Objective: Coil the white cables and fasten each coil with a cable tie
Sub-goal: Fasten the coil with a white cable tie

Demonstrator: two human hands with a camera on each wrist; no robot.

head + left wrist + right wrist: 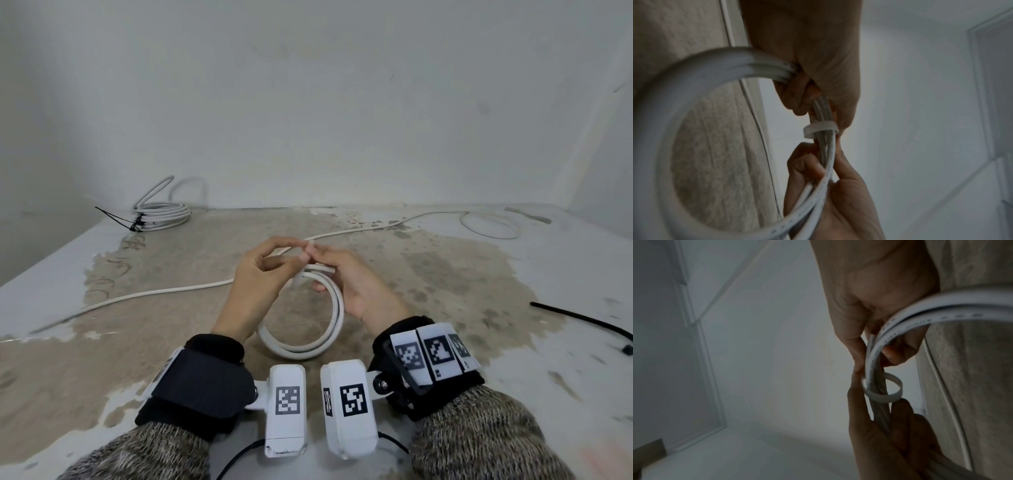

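A small coil of white cable (308, 346) is held upright above the table between both hands. A white tie (297, 282) is looped loosely round the coil's strands; it shows as an open ring in the left wrist view (820, 128) and the right wrist view (881, 395). My left hand (296, 255) pinches the tie's end between thumb and forefinger at the top. My right hand (320, 260) curls its fingers round the coil, and its fingertips meet the left hand's at the tie's end. The coil (694, 68) arcs toward the cameras (962, 305).
A finished white coil (162, 212) bound with black ties lies at the back left. A long loose white cable (154, 293) crosses the stained table behind the hands and ends in a loop (489, 224) at the back right. A black tie (582, 318) lies to the right.
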